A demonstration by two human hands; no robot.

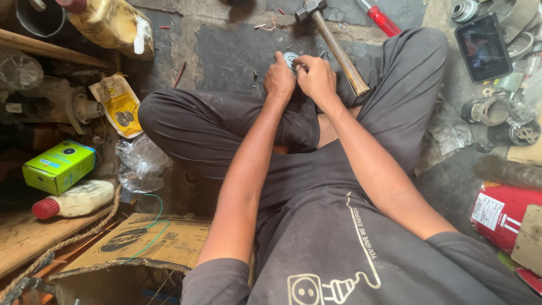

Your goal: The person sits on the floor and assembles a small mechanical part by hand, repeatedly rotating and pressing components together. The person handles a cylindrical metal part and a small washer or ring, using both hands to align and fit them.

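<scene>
I sit cross-legged on a grimy concrete floor. My left hand (279, 78) and my right hand (316, 78) are held together in front of my shins, both gripping a small round metal bearing (290, 58) that peeks out above my fingers. A hammer (333, 42) with a wooden handle lies on the floor just to the right of my right hand, its steel head pointing away from me. Beyond it lies a red-handled screwdriver (381, 19).
Left: a green box (58, 166), a white bottle with a red cap (73, 200), a yellow packet (119, 105), crumpled plastic (138, 162) and a cardboard box (141, 243). Right: a dark tablet (483, 48), metal parts (497, 110) and a red canister (502, 217).
</scene>
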